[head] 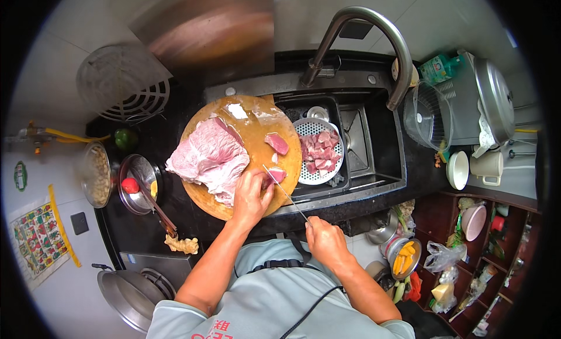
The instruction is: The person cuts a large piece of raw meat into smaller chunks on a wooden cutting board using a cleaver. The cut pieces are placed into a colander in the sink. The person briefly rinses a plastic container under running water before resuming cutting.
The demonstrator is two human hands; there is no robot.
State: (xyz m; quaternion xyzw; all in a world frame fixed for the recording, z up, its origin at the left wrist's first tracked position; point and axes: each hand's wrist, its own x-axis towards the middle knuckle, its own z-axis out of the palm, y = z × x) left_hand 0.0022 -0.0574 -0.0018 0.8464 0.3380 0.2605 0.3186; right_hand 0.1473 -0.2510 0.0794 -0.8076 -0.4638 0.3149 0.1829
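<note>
My right hand [326, 240] grips a kitchen knife [287, 193], its thin blade seen nearly edge-on over a round wooden cutting board [263, 113]. Just left of the blade, my left hand [252, 196] presses a small piece of raw meat [265, 182], mostly hidden by the fingers. A cut piece of meat [278, 174] lies on the blade's other side. Farther up the board is another dark pink piece [276, 144], with a small pale scrap [275, 158] below it. A large slab of raw meat [210, 152] covers the board's left part.
Right of the board, a white perforated colander [310, 177] with meat chunks [320, 150] sits over the black sink [388, 155], under a curved faucet [372, 14]. To the left stand a metal bowl [124, 198] holding something red, a ginger root [182, 244] and a green pepper [126, 139].
</note>
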